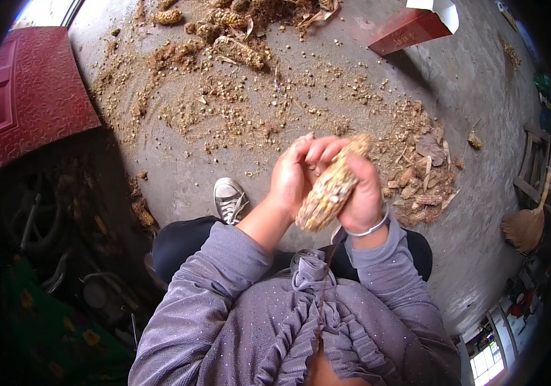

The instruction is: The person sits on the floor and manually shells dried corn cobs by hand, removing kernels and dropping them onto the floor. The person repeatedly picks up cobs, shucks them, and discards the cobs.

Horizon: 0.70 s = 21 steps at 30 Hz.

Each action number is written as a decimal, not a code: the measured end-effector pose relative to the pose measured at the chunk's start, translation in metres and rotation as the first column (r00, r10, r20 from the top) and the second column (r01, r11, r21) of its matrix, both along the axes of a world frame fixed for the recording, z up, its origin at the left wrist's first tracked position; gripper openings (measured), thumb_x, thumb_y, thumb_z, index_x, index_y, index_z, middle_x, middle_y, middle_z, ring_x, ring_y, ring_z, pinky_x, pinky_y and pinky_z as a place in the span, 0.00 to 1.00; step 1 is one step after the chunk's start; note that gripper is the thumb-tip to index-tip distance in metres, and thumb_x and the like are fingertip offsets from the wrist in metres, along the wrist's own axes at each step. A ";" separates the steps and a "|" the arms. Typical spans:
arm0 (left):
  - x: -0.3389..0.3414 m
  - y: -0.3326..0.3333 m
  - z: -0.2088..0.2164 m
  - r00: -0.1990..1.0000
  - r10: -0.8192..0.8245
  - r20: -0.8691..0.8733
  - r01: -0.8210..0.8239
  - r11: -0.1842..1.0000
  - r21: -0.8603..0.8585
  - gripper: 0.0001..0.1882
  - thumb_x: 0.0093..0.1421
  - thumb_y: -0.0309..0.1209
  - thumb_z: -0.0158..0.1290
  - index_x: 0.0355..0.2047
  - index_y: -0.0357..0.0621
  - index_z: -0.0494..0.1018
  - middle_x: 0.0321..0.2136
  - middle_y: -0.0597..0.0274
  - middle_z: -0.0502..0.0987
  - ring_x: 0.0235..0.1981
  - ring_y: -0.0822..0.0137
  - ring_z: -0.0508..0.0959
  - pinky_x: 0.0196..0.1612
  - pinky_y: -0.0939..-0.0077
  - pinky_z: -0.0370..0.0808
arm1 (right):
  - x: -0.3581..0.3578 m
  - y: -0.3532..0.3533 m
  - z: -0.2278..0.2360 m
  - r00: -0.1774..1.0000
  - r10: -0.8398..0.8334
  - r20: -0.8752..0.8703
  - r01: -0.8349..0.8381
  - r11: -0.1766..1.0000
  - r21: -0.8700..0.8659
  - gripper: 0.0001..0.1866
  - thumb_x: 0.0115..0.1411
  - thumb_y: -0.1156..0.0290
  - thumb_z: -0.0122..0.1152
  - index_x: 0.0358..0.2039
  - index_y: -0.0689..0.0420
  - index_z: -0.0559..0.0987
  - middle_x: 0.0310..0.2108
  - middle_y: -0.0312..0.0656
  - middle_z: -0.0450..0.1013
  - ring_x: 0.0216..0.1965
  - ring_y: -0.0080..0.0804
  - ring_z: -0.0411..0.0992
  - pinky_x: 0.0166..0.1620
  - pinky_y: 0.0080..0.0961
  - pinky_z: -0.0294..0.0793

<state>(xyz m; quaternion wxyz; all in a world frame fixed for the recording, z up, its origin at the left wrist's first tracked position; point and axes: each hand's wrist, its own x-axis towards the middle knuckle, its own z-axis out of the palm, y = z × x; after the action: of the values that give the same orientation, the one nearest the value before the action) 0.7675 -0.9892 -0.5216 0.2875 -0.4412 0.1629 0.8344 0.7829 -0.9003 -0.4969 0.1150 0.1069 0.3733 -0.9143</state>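
Note:
A dried corn cob (pixel 330 193) is held at a slant in front of my body, its pale, rough side facing up, with a few kernels on it. My right hand (pixel 364 193), a light bangle on its wrist, is wrapped round the cob from the right with the thumb along its upper part. From the left, my left hand (pixel 291 177) is curled in a cup, its fingers bent against the cob's far half. The left fingertips are partly hidden, and whether loose kernels lie in that palm is hard to make out.
Loose kernels and chaff (pixel 224 109) cover the concrete floor ahead. More cobs (pixel 240 51) and husks lie at the far side. A heap of cob pieces (pixel 426 183) is on the right. Around stand a red box (pixel 410 29), a red panel (pixel 25 96) and a broom (pixel 525 228).

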 end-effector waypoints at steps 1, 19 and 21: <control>-0.002 -0.004 0.007 1.000 0.001 0.022 -0.005 0.984 0.180 0.11 0.57 0.37 0.39 0.22 0.46 0.64 0.20 0.64 0.67 0.23 0.70 0.69 0.32 0.75 0.68 | 0.001 -0.004 -0.001 0.995 -0.016 -0.099 0.014 1.000 -0.020 0.12 0.49 0.66 0.44 0.24 0.62 0.70 0.29 0.44 0.67 0.39 0.36 0.64 0.48 0.29 0.57; -0.143 0.111 0.059 0.604 -0.584 -0.542 0.335 0.803 -0.493 0.10 0.58 0.34 0.38 0.23 0.43 0.62 0.18 0.65 0.66 0.15 0.75 0.63 0.16 0.83 0.58 | -0.009 0.085 0.019 0.787 -0.448 0.424 0.587 0.754 -0.294 0.09 0.50 0.64 0.49 0.25 0.56 0.67 0.21 0.36 0.64 0.26 0.33 0.68 0.35 0.31 0.68; -0.177 0.146 0.070 0.419 -0.741 -0.525 0.275 0.655 -0.704 0.11 0.58 0.34 0.38 0.24 0.40 0.63 0.18 0.64 0.67 0.14 0.75 0.62 0.15 0.83 0.58 | -0.009 0.092 0.019 0.786 -0.446 0.428 0.597 0.728 -0.338 0.09 0.50 0.64 0.49 0.25 0.56 0.67 0.22 0.36 0.64 0.26 0.33 0.68 0.35 0.29 0.68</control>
<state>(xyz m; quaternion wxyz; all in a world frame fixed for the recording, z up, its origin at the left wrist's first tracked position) 0.5903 -0.8431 -0.4517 0.3060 -0.0142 0.6187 0.7234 0.7740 -0.8087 -0.4783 -0.0701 0.3241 0.0783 -0.9402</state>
